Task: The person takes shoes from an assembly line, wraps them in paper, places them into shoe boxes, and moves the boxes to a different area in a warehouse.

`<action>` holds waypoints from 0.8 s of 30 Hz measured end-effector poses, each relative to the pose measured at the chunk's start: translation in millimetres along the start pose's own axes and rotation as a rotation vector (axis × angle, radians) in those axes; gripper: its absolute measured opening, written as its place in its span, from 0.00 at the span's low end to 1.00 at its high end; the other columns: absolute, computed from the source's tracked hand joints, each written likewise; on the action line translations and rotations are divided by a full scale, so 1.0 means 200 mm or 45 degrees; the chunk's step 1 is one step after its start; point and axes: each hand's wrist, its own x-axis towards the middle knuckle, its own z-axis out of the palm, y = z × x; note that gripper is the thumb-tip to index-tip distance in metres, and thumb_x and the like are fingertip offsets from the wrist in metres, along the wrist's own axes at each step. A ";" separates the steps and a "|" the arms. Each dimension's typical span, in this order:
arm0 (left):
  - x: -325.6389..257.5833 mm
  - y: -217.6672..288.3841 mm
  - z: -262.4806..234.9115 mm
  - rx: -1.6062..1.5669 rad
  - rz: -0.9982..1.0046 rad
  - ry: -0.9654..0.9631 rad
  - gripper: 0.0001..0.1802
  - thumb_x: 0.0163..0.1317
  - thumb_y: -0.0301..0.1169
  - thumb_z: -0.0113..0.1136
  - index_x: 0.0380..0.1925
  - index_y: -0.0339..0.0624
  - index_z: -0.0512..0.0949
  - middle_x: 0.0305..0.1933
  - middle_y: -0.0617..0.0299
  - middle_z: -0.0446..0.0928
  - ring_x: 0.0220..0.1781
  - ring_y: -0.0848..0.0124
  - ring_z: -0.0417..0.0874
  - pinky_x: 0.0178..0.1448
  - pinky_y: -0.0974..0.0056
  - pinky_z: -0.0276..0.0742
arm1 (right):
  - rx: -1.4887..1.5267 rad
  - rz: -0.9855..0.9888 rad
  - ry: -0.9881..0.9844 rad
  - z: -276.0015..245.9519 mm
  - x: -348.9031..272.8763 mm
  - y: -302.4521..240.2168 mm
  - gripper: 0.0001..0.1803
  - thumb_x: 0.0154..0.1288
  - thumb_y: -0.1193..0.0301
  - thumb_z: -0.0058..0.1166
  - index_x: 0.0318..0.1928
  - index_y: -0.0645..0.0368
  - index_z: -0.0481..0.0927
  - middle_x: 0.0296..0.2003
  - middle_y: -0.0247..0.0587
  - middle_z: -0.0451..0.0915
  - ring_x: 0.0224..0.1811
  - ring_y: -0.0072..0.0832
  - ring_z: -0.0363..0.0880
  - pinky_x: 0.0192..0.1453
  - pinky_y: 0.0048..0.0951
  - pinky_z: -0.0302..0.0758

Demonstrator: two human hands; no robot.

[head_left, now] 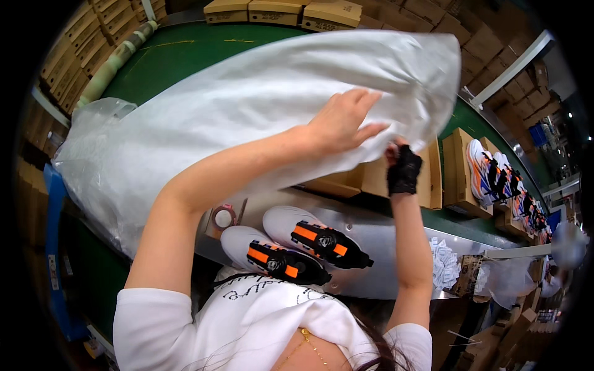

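A large, thin white wrapping sheet (pixel 247 93) billows across the work surface. My left hand (pixel 346 120) lies over it, thumb and fingers apart, gripping nothing. Just to its right, my right hand (pixel 403 167), in a black fingerless glove, pinches the sheet's near edge with closed fingers. Below the sheet, an open cardboard box (pixel 375 185) is partly covered. A pair of white, black and orange sneakers sits close to my body: one shoe (pixel 315 238) farther off, the other (pixel 272 256) nearer, side by side on the metal ledge (pixel 371 272).
A tape roll (pixel 224 216) lies left of the shoes. Small white packets (pixel 444 266) are heaped at the right. Boxed sneakers (pixel 486 170) line the green conveyor (pixel 185 52). Closed shoe boxes (pixel 275 11) stand at the back. Clear plastic (pixel 86 161) bunches at the left.
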 end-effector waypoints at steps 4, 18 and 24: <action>-0.27 -0.14 -0.06 0.498 -0.071 -0.479 0.28 0.56 0.46 0.50 0.51 0.37 0.65 0.55 0.43 0.60 0.61 0.51 0.57 0.59 0.45 0.53 | 0.098 -0.056 0.465 -0.57 0.30 -0.19 0.07 0.50 0.68 0.56 0.27 0.56 0.74 0.18 0.34 0.73 0.15 0.22 0.69 0.13 0.18 0.60; -0.77 -0.75 -0.26 -1.053 -1.891 0.148 0.29 0.50 0.47 0.60 0.43 0.33 0.71 0.40 0.56 0.75 0.43 0.64 0.75 0.45 0.62 0.72 | -1.315 -0.572 0.092 -0.77 -0.54 -0.24 0.19 0.48 0.72 0.57 0.43 0.62 0.70 0.44 0.39 0.71 0.41 0.31 0.72 0.40 0.26 0.68; -0.74 -0.64 0.02 -1.589 -1.709 0.286 0.19 0.49 0.35 0.64 0.39 0.36 0.73 0.37 0.59 0.76 0.37 0.68 0.77 0.43 0.62 0.74 | -1.649 -1.142 -1.557 -0.32 -1.10 -0.12 0.20 0.45 0.69 0.52 0.42 0.59 0.72 0.28 0.38 0.74 0.29 0.31 0.73 0.38 0.32 0.67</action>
